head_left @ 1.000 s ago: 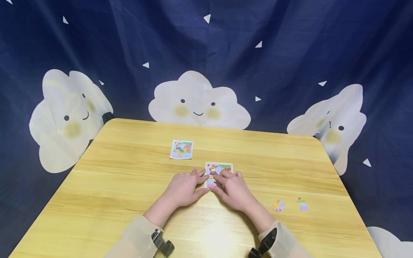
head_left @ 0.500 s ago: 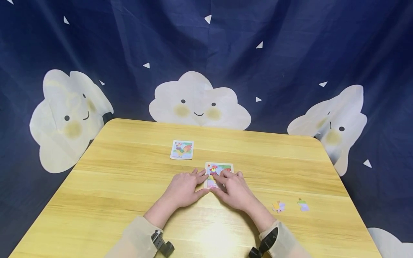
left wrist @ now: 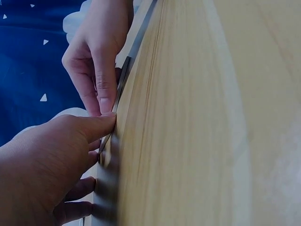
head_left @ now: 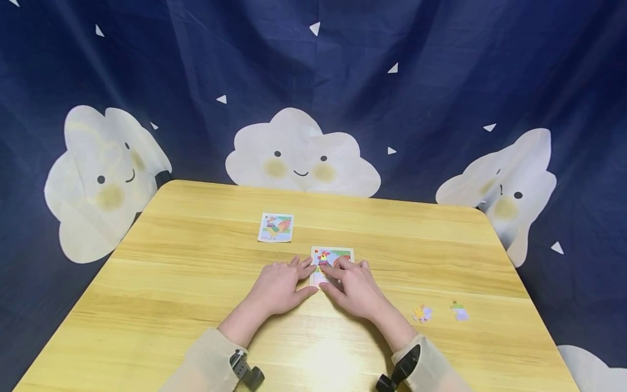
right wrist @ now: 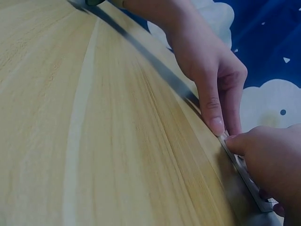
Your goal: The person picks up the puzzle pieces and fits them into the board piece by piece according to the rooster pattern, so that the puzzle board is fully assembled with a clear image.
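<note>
A small square puzzle tray [head_left: 313,251] with a rooster picture lies flat on the wooden table, mid-front. My left hand [head_left: 279,286] holds its left side, thumb at the near left corner and fingers along the edge. My right hand [head_left: 357,288] reaches over the tray's right half, its fingers and thumb bent on a jigsaw piece mostly hidden beneath them. At the lower left, pale outlined board [head_left: 320,278] shows between the hands. In the left wrist view the left thumb [left wrist: 101,124] touches the tray's rim; the right wrist view shows the tray edge-on [right wrist: 247,179].
A rooster picture card [head_left: 276,227] lies behind the tray to the left. To the right are a small cluster of loose jigsaw pieces [head_left: 422,313] and a green and lilac piece [head_left: 460,311]. A dark blue cloud-patterned curtain [head_left: 416,32] hangs behind the table.
The lilac piece seen at the tray's lower left has shifted out of sight under my right hand, baring pale board there. Both hands stay nearly in place.
</note>
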`<act>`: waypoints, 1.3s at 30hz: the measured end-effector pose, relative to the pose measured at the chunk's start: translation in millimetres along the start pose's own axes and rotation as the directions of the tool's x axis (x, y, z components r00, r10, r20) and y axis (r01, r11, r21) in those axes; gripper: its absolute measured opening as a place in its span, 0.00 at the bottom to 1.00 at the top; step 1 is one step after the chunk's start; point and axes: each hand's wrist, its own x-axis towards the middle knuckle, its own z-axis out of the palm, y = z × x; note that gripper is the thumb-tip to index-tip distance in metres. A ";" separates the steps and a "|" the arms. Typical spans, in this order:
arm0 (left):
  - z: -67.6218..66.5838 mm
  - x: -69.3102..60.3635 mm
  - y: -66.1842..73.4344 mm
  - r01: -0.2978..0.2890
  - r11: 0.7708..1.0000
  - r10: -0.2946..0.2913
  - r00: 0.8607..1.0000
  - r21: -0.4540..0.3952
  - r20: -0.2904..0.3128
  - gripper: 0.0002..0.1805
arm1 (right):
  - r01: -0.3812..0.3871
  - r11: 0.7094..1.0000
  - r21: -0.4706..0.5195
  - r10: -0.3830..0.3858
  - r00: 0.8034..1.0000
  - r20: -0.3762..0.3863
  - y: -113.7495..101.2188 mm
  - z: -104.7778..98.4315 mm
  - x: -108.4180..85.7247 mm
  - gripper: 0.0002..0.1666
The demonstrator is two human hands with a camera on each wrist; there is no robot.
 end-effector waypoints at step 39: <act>-2.3 -1.6 13.6 -0.022 0.995 0.020 1.000 0.094 0.018 0.31 | 0.040 0.997 -0.063 -0.035 0.997 0.072 -5.3 -5.8 5.5 0.24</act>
